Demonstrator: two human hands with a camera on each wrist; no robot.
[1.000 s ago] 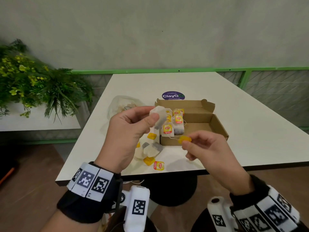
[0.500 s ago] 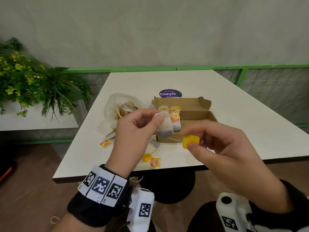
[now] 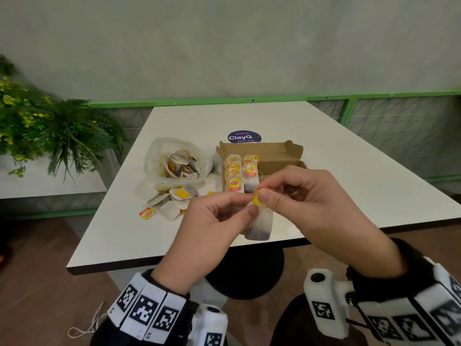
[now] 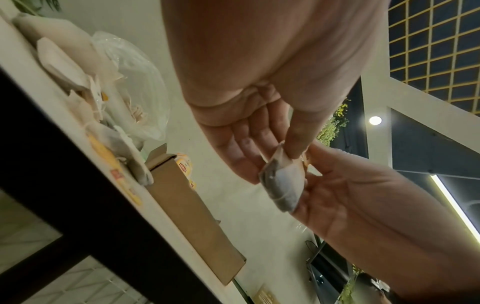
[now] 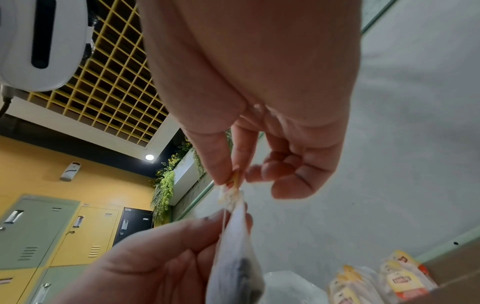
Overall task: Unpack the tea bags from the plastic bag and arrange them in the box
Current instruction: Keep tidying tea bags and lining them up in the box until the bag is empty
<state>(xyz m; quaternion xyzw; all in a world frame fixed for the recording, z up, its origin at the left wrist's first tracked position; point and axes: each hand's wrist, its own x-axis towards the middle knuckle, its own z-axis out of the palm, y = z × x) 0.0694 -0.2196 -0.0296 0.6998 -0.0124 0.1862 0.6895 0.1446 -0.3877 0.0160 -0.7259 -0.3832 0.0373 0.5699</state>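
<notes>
Both hands are meeting above the table's [image 3: 349, 156] near edge: left hand [image 3: 214, 221] pinching one tea bag [image 3: 259, 224] by its top, right hand [image 3: 311, 203] pinching its yellow tag [image 3: 256, 199]. Six or so bags are standing in the box [image 3: 274, 156]; the plastic bag [image 3: 178, 161] is holding more, count unclear. Left wrist: thumb and fingers [image 4: 298, 144] are gripping the bag [image 4: 283, 185]. Right wrist: fingertips [image 5: 221, 168] are nipping the tag [image 5: 235, 180] above the bag [image 5: 233, 257].
</notes>
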